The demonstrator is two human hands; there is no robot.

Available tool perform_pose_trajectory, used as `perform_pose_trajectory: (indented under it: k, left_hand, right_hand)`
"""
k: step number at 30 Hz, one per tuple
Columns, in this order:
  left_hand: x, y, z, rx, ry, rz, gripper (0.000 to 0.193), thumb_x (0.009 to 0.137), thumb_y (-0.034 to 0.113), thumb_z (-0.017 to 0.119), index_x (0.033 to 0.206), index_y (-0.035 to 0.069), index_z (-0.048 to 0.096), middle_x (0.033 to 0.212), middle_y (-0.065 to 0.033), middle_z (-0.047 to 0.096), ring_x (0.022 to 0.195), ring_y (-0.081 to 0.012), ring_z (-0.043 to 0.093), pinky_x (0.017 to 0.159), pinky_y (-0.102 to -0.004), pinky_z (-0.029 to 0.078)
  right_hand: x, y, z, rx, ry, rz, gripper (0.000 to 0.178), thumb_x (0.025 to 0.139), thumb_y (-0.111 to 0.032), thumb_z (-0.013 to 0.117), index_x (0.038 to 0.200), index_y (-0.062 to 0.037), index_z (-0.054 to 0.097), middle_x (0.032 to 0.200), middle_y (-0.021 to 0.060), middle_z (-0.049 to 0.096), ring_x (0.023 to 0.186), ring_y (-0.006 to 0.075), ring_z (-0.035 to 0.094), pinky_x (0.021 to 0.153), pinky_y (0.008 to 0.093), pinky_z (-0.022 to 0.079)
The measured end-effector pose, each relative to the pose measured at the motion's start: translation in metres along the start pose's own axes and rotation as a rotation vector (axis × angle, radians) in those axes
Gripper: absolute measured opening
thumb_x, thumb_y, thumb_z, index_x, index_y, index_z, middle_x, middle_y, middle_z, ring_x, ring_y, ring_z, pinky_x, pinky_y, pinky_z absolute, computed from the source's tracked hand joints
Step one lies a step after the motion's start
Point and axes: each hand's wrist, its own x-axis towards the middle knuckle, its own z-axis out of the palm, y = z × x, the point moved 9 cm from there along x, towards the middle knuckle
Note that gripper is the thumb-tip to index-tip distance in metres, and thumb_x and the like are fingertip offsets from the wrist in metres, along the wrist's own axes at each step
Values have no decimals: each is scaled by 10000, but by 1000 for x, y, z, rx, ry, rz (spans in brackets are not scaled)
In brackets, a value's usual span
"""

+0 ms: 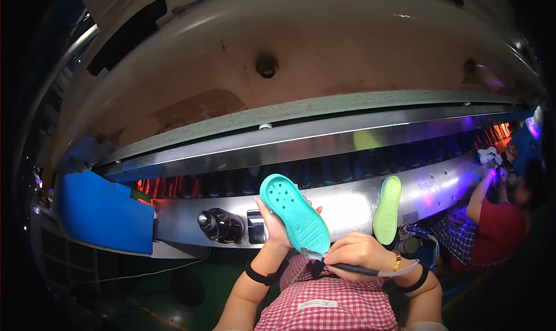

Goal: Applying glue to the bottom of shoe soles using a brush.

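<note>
My left hand [275, 225] holds a teal shoe sole [296, 216] upright from its side and back, thumb along the left edge. The sole's face, with several small holes near its rounded top end, is turned toward me. My right hand [360, 251] grips a brush [354, 269] by its dark handle. Its pale, flat head touches or nearly touches the sole's lower end; the exact contact is too small to tell. A pale curved strip shows beyond the handle, by my right wrist. To the right, a yellow-green sole [387, 210] lies on the metal ledge [354, 208].
On the ledge left of my hand stand a dark bottle [225, 225] and a small dark rectangular object [255, 227]. A blue housing [104, 210] closes the left end. Beyond run dark rollers under a metal rail [301, 140]. A co-worker in red [498, 230] works at far right.
</note>
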Motion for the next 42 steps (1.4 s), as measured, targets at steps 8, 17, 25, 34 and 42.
perform_pose_trajectory:
  k: [8, 17, 25, 34, 42]
  left_hand:
    - [1, 15, 30, -66, -67, 172, 899, 699, 796, 182, 1094, 40, 467, 874, -144, 566, 801, -294, 555, 856, -532, 398]
    - [-4, 33, 46, 19, -150, 211, 879, 701, 775, 262, 1082, 16, 485, 959, -146, 570, 902, -313, 558, 905, -489, 396]
    - [-18, 27, 66, 353, -79, 159, 669, 864, 546, 233, 1281, 33, 337, 1213, -159, 464, 1087, -344, 472, 968, -508, 322]
    - [-27, 17, 66, 9, -186, 139, 562, 880, 395, 274, 1302, 25, 287, 1235, -200, 432, 1096, -369, 463, 965, -482, 335]
    - [-23, 22, 66, 94, -144, 126, 553, 843, 347, 407, 1302, 71, 268, 1221, -207, 427, 1065, -371, 480, 923, -479, 374]
  right_hand:
    - [23, -1, -20, 245, 129, 48, 212, 669, -22, 674, 874, -20, 621, 841, 116, 627, 808, 241, 609, 739, 317, 486]
    - [6, 16, -17, 442, 5, 73, 210, 706, -25, 673, 912, -19, 633, 909, 99, 642, 936, 213, 578, 878, 343, 422]
    - [-5, 65, -1, 1316, 419, 445, 187, 762, -3, 600, 947, 18, 582, 1002, 145, 591, 953, 213, 558, 873, 324, 417]
    - [4, 39, -17, 704, 290, 228, 173, 756, 18, 601, 929, 18, 597, 920, 122, 606, 856, 170, 577, 768, 286, 456]
    - [20, 33, -37, 528, 186, 146, 185, 729, -21, 644, 912, -1, 626, 903, 133, 631, 846, 223, 608, 767, 298, 468]
